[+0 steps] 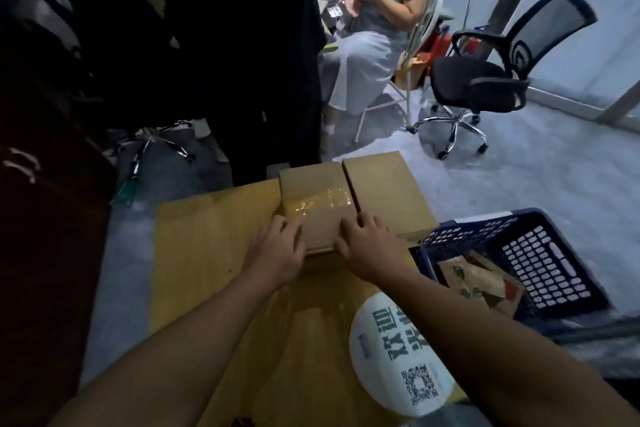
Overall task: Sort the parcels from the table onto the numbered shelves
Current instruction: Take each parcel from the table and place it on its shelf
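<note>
Dim, bluish, soft picture — left side black, edges bowed by wide-angle.

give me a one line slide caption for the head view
Left hand and right hand hold the taped box beside a second box on the wooden table, blue crate at right

Bare left forearm (194, 340), bare right forearm (467, 333), left grip (277, 250), right grip (367, 246), both bare hands
</note>
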The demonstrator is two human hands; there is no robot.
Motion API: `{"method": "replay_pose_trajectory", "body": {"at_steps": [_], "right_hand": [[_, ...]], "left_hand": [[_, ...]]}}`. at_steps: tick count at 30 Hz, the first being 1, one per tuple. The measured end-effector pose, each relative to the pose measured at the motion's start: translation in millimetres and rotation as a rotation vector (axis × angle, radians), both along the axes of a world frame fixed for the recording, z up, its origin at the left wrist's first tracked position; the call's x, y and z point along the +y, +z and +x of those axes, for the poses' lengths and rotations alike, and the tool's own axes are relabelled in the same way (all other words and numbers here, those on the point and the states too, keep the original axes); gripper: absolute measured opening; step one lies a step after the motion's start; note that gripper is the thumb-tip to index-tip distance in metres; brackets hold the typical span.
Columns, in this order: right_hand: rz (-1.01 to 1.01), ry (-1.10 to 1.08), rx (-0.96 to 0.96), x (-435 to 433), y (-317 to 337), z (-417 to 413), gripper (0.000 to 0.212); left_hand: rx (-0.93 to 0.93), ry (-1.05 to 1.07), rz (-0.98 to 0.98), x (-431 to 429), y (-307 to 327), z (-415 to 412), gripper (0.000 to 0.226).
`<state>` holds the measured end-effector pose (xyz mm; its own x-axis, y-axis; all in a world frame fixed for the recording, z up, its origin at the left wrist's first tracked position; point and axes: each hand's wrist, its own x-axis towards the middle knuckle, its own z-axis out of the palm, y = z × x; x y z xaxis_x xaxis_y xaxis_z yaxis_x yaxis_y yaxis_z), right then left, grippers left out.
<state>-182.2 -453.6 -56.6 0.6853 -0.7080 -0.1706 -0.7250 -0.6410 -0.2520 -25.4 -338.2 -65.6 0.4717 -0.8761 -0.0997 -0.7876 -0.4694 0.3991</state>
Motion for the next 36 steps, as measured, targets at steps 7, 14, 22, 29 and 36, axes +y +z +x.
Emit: {"method": "replay_pose_trajectory", "body": {"at_steps": [7,14,22,29,36], "right_hand": [[0.014,-0.065,-0.142,15.3,-15.5,15.1,0.043],[0.286,-0.112,-0.356,34.5,-20.5,17.9,0.042],[0.617,-0.287,-0.503,48.1,-34.4,15.5,0.043],[0.722,-0.311,-0.411,45.5,-53.7,-8.8,0.042],[0.892,-0.393,-0.802,48.9,-23.3,-12.1,0.035]], "left_hand": [[0.191,0.268,-0.075,5.2,-21.2,-1.4,0.048],[0.278,0.317,-0.198,47.2,-30.7,10.3,0.048],[0.351,0.302,-0.485,82.2,-7.2,0.4,0.043],[0.285,0.246,-0.442,78.2,-2.6,0.4,0.046],[0.437,0.283,-0.339,72.4,-10.6,-21.0,0.053]]}}
